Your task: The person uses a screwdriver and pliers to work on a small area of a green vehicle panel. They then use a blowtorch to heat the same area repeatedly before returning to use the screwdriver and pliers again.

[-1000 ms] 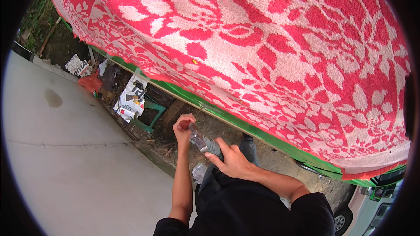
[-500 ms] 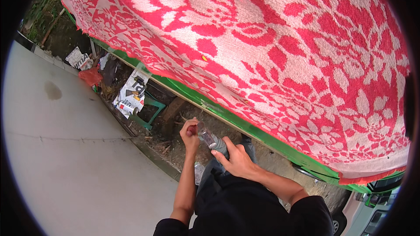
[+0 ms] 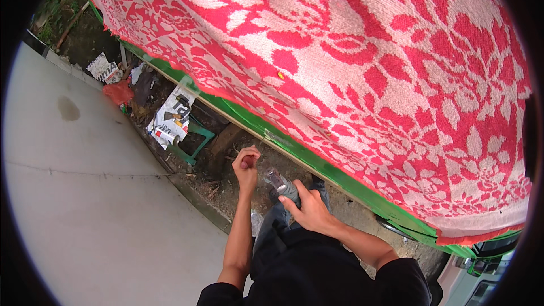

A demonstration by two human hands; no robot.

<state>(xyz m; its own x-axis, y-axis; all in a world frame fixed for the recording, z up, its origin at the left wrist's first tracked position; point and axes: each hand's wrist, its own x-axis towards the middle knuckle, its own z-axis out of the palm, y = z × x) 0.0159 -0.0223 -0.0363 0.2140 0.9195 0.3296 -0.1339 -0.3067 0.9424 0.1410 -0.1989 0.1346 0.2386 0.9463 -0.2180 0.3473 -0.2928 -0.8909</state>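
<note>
My left hand point(image 3: 245, 174) is raised in front of me, its fingers curled around a small reddish-brown rounded thing point(image 3: 247, 162) whose kind I cannot make out. To its right, my right hand point(image 3: 310, 208) grips a clear plastic bottle point(image 3: 282, 184), its thumb lying along the near side. The bottle slants toward the left hand, and a gap separates its far end from those fingers. Just beyond both hands runs the green edge point(image 3: 249, 114) of a long surface draped with a red and pale pink floral cloth point(image 3: 340, 56).
A pale grey wall point(image 3: 102, 221) curves along the left. Between it and the green edge stand a green plastic stool point(image 3: 195, 146) and a printed white sheet point(image 3: 170, 118). A red plastic bag point(image 3: 119, 92) lies farther off; a light-coloured vehicle point(image 3: 470, 280) is at lower right.
The bottle's far end, earlier right beside my left hand, is now apart from it. My left hand has shifted slightly up and its fingers have loosened a little.
</note>
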